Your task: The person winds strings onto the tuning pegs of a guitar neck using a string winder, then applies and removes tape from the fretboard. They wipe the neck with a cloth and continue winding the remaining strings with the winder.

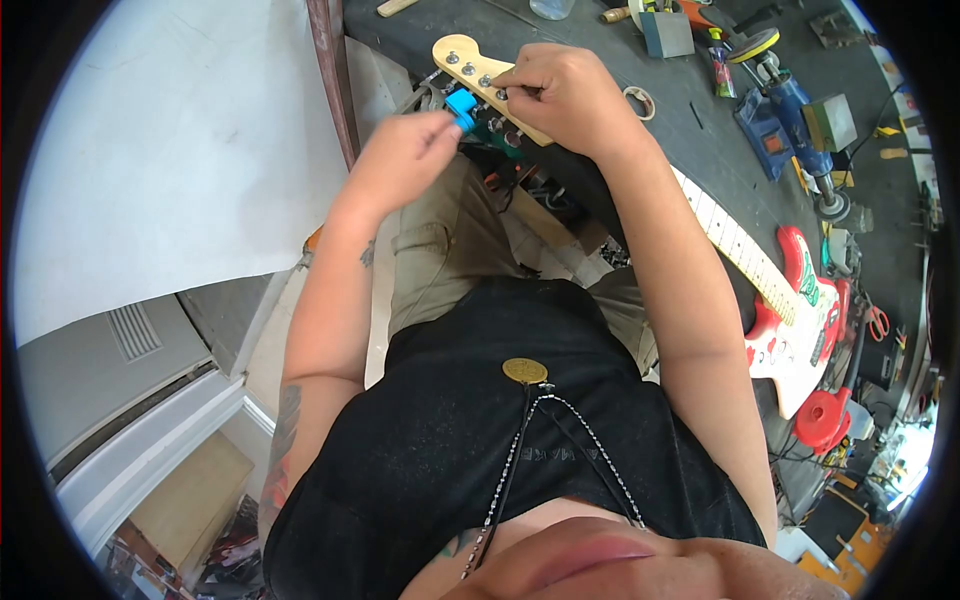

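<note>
My left hand (pixel 405 155) is closed on a small blue tool (pixel 460 104), held against the tuning pegs along the near edge of a pale wooden headstock (pixel 524 128). Across the top of that headstock rests my right hand (pixel 565 95), its fingers curled by the round metal string posts; anything pinched between them is too small to make out. From there the guitar neck (pixel 738 246) runs down to the right, partly behind my right forearm. It joins a red and white guitar body (pixel 797 345).
On the dark workbench (pixel 665 100) are a tape roll (pixel 640 103), a blue power tool (pixel 797 115), sanding blocks, red-handled scissors (pixel 878 322) and a red round object (pixel 822 420). A white panel (pixel 170 150) stands at the left, beside a dark reddish post (pixel 333 75).
</note>
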`<move>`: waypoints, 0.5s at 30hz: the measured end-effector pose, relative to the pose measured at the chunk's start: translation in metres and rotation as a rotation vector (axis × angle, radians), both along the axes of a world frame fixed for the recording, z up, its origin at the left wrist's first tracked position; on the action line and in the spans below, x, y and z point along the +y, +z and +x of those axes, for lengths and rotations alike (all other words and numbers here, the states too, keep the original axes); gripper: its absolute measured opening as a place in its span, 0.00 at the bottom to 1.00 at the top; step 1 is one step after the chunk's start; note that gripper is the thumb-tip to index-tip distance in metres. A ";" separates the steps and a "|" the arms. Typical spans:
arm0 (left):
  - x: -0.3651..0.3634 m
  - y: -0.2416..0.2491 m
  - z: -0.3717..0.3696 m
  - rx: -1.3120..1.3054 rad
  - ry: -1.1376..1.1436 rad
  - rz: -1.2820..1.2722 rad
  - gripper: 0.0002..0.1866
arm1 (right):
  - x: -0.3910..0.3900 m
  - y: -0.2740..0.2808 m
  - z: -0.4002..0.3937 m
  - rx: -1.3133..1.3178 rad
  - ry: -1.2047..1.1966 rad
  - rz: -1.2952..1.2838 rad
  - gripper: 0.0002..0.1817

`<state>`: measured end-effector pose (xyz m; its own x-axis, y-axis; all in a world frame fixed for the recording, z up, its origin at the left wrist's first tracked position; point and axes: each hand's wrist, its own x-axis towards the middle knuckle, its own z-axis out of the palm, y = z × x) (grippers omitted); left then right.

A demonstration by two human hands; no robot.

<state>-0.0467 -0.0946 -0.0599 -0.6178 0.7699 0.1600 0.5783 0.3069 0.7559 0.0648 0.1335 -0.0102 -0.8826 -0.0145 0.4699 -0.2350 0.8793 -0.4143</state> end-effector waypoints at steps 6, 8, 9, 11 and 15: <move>0.001 0.010 -0.004 0.025 -0.123 -0.149 0.14 | -0.001 -0.001 0.000 0.016 0.003 0.011 0.12; 0.003 0.002 -0.005 -0.082 0.006 0.017 0.14 | 0.000 0.000 -0.002 0.029 0.008 0.017 0.12; 0.003 -0.002 -0.005 -0.192 0.132 0.176 0.14 | -0.001 -0.001 -0.001 0.038 0.011 0.017 0.12; 0.004 -0.001 -0.002 -0.061 0.096 -0.016 0.14 | -0.002 0.000 0.001 0.024 0.000 0.022 0.13; 0.000 -0.005 0.000 -0.218 0.000 0.172 0.13 | 0.000 -0.001 -0.001 0.012 0.004 0.030 0.13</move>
